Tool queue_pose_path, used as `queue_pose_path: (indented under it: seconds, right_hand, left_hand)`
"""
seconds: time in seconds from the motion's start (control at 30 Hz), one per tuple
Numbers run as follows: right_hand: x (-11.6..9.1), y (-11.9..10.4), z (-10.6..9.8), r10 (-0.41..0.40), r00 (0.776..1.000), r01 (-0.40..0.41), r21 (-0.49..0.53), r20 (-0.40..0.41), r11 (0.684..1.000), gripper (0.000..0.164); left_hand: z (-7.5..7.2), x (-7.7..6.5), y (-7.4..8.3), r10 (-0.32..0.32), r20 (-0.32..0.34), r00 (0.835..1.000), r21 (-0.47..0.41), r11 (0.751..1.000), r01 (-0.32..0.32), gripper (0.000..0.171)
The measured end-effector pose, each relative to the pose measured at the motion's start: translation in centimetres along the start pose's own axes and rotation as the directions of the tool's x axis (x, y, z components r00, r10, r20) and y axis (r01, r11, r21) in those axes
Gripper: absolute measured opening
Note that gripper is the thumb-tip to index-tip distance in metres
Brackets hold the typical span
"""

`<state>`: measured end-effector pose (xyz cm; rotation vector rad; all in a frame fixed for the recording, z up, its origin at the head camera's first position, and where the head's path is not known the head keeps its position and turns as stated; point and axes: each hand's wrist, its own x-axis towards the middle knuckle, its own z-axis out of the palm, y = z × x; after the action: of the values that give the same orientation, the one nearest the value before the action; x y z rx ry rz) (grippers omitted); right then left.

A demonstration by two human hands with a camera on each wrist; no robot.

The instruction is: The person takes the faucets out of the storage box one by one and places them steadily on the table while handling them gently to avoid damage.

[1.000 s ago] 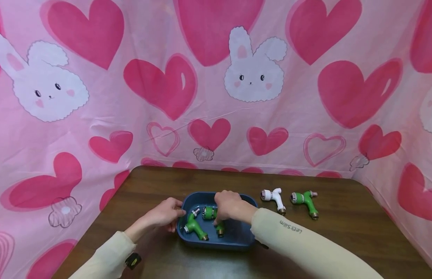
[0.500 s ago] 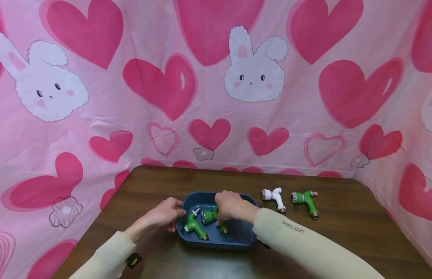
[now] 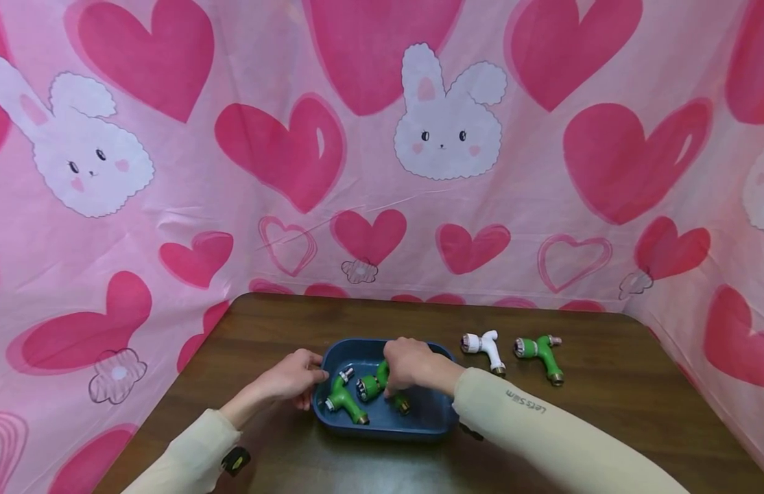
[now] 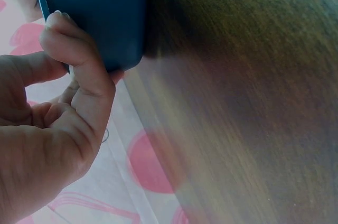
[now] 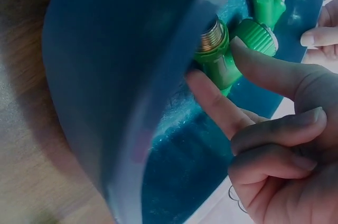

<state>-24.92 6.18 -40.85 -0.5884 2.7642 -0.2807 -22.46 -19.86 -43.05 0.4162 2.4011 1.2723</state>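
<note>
A dark blue plastic tub (image 3: pixel 388 432) stands on the table with two green taps in it. At its left end my left hand (image 3: pixel 295 376) grips the rim; in the left wrist view the thumb and curled fingers (image 4: pixel 79 49) are on either side of the wall. Inside the tub, my right hand (image 3: pixel 413 363) pinches one green tap (image 3: pixel 369 386) between thumb and index finger, partly covering it. The right wrist view shows its threaded brass end (image 5: pixel 212 36) near the tub wall. To its left lies the other green tap (image 3: pixel 343 399), untouched.
On the brown wooden table (image 3: pixel 283 453), right of the tub, lie a white tap (image 3: pixel 485 348) and another green tap (image 3: pixel 541 355). A pink cloth (image 3: pixel 382 185) with hearts and rabbits hangs behind and at the sides.
My right hand has shifted slightly right, and the tap it pinches has turned, its brass end swinging right. My left hand stays on the tub rim.
</note>
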Motion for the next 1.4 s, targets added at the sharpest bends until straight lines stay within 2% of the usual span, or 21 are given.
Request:
queue_pose_path:
  seconds: [0.27, 0.5, 0.83, 1.1, 1.4]
  right_hand:
    - [-0.17, 0.21, -0.18, 0.052, 0.998, -0.055, 0.092, 0.035, 0.994, 0.036]
    - [0.0, 0.29, 0.14, 0.063, 0.997, -0.065, 0.068, 0.034, 0.996, 0.04]
    - [0.01, 0.33, 0.0, 0.055, 0.996, -0.061, 0.091, 0.067, 0.994, 0.035]
    - [-0.51, 0.54, 0.22, 0.071, 0.995, -0.077, 0.089, 0.069, 0.993, 0.032]
    - [-0.27, 0.56, 0.54, 0.071, 0.995, -0.079, 0.11, 0.077, 0.991, 0.031]
  left_hand:
    - [-0.21, 0.11, 0.3, -0.001, 0.0, 1.0, 0.008, 1.0, 0.001, 0.028]
    - [-0.13, 0.02, 0.41, -0.028, -0.011, 1.0, -0.003, 1.0, 0.028, 0.037]
    - [-0.29, -0.05, 0.5, -0.019, -0.01, 1.0, -0.002, 1.0, 0.019, 0.032]
    - [0.18, 0.26, 0.38, 0.003, 0.0, 1.0, 0.01, 1.0, -0.003, 0.035]
    - [0.1, 0.03, 0.26, -0.017, -0.002, 1.0, 0.003, 1.0, 0.017, 0.038]
